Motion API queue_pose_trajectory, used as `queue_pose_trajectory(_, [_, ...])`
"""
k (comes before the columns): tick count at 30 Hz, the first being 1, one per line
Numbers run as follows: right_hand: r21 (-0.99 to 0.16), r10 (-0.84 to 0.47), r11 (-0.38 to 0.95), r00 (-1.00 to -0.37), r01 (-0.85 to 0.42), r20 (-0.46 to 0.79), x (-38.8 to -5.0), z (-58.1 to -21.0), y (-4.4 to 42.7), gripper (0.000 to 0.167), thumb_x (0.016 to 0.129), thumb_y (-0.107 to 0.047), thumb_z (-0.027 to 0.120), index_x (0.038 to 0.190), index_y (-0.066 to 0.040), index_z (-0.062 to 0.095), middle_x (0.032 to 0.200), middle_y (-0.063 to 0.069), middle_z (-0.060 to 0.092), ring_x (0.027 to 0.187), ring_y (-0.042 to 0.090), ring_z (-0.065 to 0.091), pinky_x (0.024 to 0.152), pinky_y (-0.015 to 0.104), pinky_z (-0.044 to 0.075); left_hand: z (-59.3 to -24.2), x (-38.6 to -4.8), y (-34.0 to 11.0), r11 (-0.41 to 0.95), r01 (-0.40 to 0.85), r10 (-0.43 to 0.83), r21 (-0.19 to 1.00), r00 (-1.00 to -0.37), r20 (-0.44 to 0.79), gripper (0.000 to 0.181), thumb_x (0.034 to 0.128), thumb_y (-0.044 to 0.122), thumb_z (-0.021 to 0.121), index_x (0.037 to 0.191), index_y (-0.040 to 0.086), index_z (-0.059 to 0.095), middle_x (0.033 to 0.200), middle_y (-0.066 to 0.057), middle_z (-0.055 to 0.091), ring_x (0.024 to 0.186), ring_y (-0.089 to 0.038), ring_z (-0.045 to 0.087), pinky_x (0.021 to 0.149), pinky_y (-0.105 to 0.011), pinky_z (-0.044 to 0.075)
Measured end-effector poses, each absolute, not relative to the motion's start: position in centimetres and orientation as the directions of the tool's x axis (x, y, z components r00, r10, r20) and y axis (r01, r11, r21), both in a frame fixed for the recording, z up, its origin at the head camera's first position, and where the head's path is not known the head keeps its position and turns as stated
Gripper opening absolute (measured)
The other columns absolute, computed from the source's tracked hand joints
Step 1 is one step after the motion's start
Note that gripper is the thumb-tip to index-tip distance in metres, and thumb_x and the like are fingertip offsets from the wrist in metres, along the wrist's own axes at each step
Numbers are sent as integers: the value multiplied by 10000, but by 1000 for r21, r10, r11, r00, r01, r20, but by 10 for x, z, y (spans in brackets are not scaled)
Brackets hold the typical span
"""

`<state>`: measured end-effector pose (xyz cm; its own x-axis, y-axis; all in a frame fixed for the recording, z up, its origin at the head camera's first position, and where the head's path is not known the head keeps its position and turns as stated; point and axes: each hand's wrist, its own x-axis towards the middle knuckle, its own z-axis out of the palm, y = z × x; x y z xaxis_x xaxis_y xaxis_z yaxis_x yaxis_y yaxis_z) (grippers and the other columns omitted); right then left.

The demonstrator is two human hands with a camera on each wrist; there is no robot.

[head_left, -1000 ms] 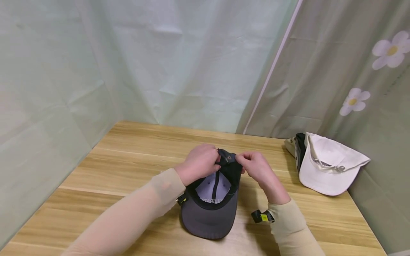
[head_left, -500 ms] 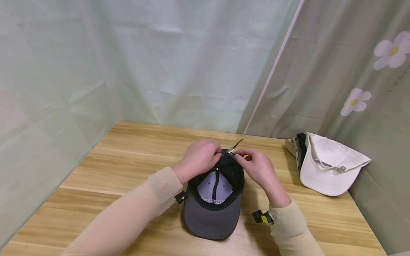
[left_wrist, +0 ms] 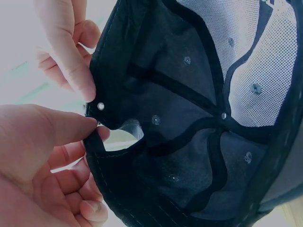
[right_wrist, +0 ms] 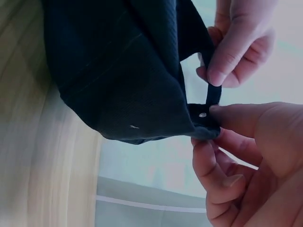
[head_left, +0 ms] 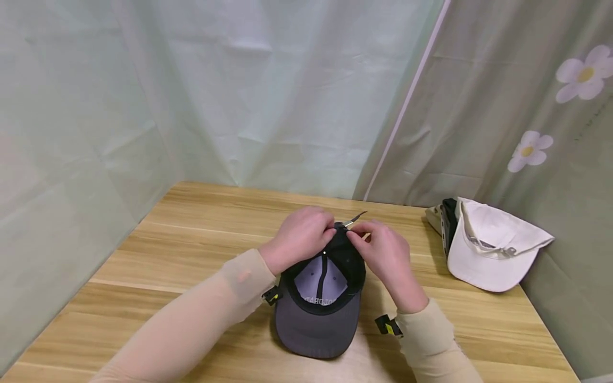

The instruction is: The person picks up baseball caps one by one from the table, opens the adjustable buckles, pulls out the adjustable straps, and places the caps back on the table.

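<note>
A dark baseball cap (head_left: 318, 332) lies on the table with its inside facing up and its brim toward me; mirrored lettering shows through the front panel. At its back edge, my left hand (head_left: 301, 236) pinches the adjusting strap (left_wrist: 96, 142) beside the rear opening. My right hand (head_left: 385, 252) pinches the other side of that opening, near a small metal eyelet (right_wrist: 202, 115). Between the hands, a loose strap end (head_left: 356, 217) sticks out to the upper right, with a pale metal piece at its base. Fingertips behind the band are partly hidden.
Several caps stand nested at the right rear of the wooden table (head_left: 158, 250), a white cap (head_left: 493, 268) foremost. Curtains (head_left: 287, 106) hang behind the table and along its sides. A small black camera (head_left: 389, 325) sits on the right wrist.
The cap's back edge has tipped back, and a strap end now protrudes between the hands, leaning slightly lower than half a second ago. The cap has shifted slightly right; both hands keep their pinch.
</note>
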<state>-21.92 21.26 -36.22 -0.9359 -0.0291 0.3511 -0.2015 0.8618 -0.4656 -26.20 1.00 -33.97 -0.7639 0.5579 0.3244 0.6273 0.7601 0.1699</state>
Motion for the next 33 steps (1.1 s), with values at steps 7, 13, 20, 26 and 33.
queue_pose_trajectory(7, [-344,-46,912,-892,-221,450,-219,-367,208,99,978,-292,859,987,-193,862,980,-2,792,726,226,705,611,427,516,-339,-261,12,760,631,568,157,-762,310,199,1044,215,773,861,157,721,835,11,646,800,-219,629,733,-396,532])
queue_pose_trajectory(13, [-332,-29,919,-874,-214,485,-221,-367,208,105,986,-260,847,936,-169,835,921,6,776,662,233,664,569,428,488,-339,-261,11,766,624,563,155,-768,305,207,1042,217,778,854,164,710,840,11,645,800,-219,632,724,-403,533])
queue_pose_trajectory(20, [-362,6,914,-885,-184,466,-221,-367,213,98,980,-247,838,925,-171,809,950,19,775,700,242,674,604,462,495,-337,-262,8,772,613,558,165,-779,286,259,1054,211,760,813,168,674,803,19,620,760,-211,609,700,-390,512])
queue_pose_trajectory(26, [-379,16,909,-895,-172,445,-221,-365,216,107,987,-245,815,910,-173,794,945,29,768,717,251,663,622,466,490,-335,-262,3,775,609,551,168,-782,291,205,1059,184,746,862,152,700,858,1,637,805,-222,617,743,-397,532])
queue_pose_trajectory(33, [-385,17,907,-898,-171,440,-220,-365,216,102,960,-222,802,871,-186,769,929,15,750,707,237,651,612,449,481,-336,-259,0,747,655,586,114,-729,352,160,1039,172,771,887,141,728,856,-15,635,836,-259,619,787,-423,527])
